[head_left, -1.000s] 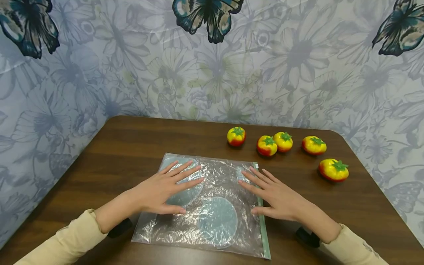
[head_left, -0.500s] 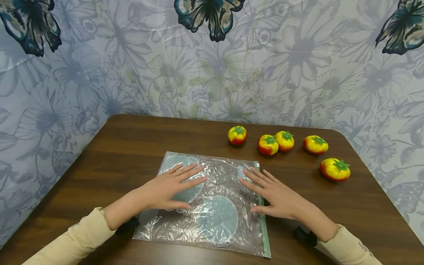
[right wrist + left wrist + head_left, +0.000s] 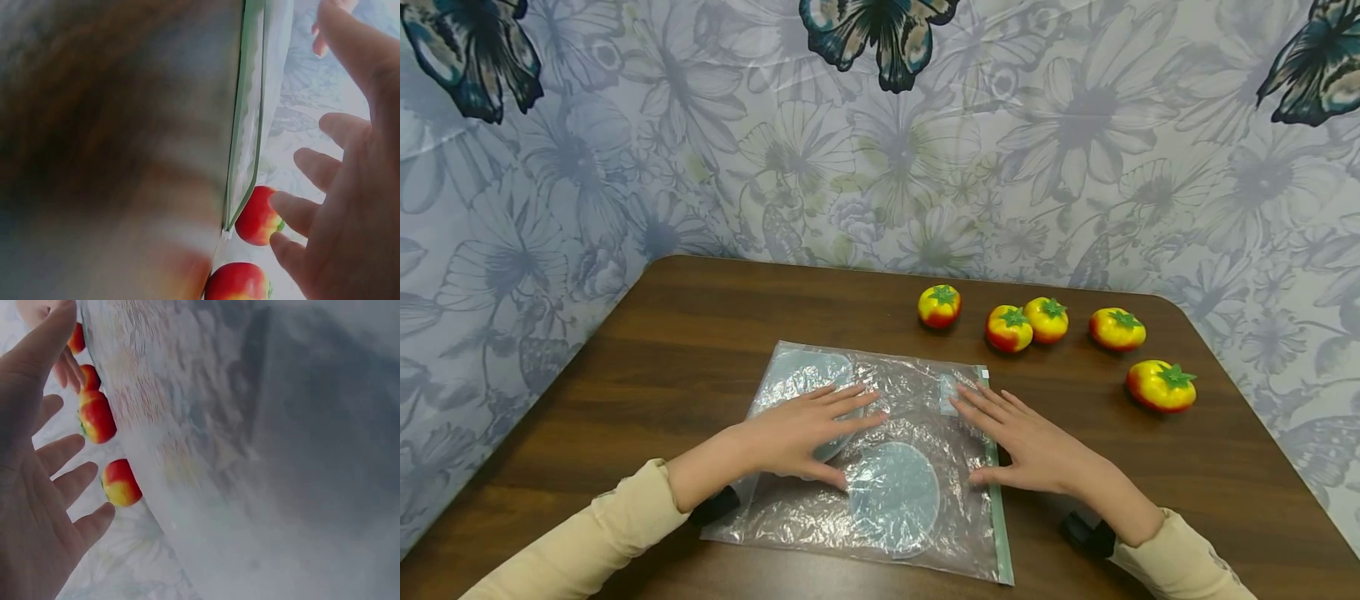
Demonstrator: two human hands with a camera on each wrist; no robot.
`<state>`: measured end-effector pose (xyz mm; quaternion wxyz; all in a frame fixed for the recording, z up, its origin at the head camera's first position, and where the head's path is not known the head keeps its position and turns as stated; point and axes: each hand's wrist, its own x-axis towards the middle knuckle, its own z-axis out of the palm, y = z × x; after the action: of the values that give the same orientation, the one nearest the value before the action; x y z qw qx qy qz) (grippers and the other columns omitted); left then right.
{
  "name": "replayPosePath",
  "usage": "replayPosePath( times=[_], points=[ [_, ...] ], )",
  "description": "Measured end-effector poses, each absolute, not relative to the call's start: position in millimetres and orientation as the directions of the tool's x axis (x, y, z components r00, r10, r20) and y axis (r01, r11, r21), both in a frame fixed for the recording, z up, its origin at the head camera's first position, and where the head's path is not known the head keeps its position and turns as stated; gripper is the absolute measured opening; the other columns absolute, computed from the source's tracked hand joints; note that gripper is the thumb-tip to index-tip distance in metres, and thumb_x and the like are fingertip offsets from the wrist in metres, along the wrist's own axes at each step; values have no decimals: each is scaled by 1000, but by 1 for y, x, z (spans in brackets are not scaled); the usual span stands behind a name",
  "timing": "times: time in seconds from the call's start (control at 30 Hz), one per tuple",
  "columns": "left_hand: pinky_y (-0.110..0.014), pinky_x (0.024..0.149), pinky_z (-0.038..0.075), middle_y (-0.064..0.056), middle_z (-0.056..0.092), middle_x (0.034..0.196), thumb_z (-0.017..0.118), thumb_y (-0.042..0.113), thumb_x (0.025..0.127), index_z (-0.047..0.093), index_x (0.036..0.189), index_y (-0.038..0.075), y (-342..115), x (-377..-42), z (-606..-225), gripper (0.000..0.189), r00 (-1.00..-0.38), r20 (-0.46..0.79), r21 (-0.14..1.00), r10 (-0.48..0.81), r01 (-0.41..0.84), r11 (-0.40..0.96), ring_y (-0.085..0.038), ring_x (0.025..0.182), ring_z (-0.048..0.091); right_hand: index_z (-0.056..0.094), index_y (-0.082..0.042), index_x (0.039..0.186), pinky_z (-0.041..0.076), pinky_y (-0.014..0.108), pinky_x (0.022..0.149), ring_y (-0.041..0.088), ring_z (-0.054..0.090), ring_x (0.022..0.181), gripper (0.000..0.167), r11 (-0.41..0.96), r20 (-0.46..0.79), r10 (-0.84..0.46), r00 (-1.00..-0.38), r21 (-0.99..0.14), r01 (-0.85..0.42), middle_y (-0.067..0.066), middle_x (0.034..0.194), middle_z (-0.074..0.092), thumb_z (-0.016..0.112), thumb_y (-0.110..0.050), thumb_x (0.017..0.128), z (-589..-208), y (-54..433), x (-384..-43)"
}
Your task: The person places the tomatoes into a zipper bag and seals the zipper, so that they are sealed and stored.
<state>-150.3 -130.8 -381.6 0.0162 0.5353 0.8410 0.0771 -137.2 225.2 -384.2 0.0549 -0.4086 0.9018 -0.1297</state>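
A clear plastic zip bag [image 3: 805,521] lies flat on the table, with pale blue round patches and a green strip [image 3: 1002,533] along its right edge. My left hand [image 3: 797,435] is over the bag's left half, palm down, fingers straight and spread. Over the right edge, my right hand [image 3: 1030,443] is likewise spread, with its fingertips over the bag. Both wrist views show a gap between the palms and the surface below; neither hand holds anything. In the right wrist view the zip edge [image 3: 250,125] stands slightly raised, its two layers parted.
Several shiny yellow-and-red toy fruits with green leafy tops stand beyond the bag: one [image 3: 939,307] near the back middle, a touching pair [image 3: 1009,330], and others [image 3: 1159,387] at the right. The brown table [image 3: 625,400] meets a floral wall covering [image 3: 700,167] behind.
My left hand has moved to the right over the bag, toward its middle. The right hand has stayed nearly in place; the bag and fruits have not moved.
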Motion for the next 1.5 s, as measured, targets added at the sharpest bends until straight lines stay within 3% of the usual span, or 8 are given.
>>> replayPosePath(
  times=[0.23, 0.5, 1.0, 1.5],
  points=[
    [-49, 107, 23, -11, 21, 152, 59, 66, 71, 27, 149, 19, -120, -150, -381, 97, -395, 9, 156, 919, 908, 389, -29, 137, 18, 14, -19, 151, 13, 59, 106, 32, 14, 137, 93, 693, -50, -699, -713, -295, -658, 5, 154, 11, 56, -63, 82, -385, 229, -137],
    [-48, 107, 23, -10, 19, 152, 67, 62, 65, 29, 148, 20, -112, -147, -379, 101, -419, -75, 158, 905, 891, 426, -30, 137, 16, 16, -15, 151, 16, 62, 103, 36, 18, 136, 93, 682, -68, -709, -702, -316, -659, 10, 153, 15, 58, -60, 82, -386, 232, -136],
    [-47, 106, 24, -7, 13, 154, 69, 57, 66, 27, 149, 24, -113, -149, -382, 98, -447, -152, 267, 881, 840, 472, -31, 138, 12, 15, -13, 151, 17, 55, 107, 31, 15, 137, 96, 699, -124, -690, -714, -371, -611, 15, 152, 14, 61, -60, 80, -387, 238, -139],
    [-46, 105, 27, -6, 20, 152, 64, 62, 66, 36, 145, 25, -112, -151, -386, 92, -446, -169, 186, 879, 861, 472, -31, 137, 16, 15, -12, 151, 17, 52, 108, 28, 12, 138, 98, 709, -135, -679, -721, -376, -597, 13, 153, 12, 61, -61, 79, -391, 241, -140]
  ],
)
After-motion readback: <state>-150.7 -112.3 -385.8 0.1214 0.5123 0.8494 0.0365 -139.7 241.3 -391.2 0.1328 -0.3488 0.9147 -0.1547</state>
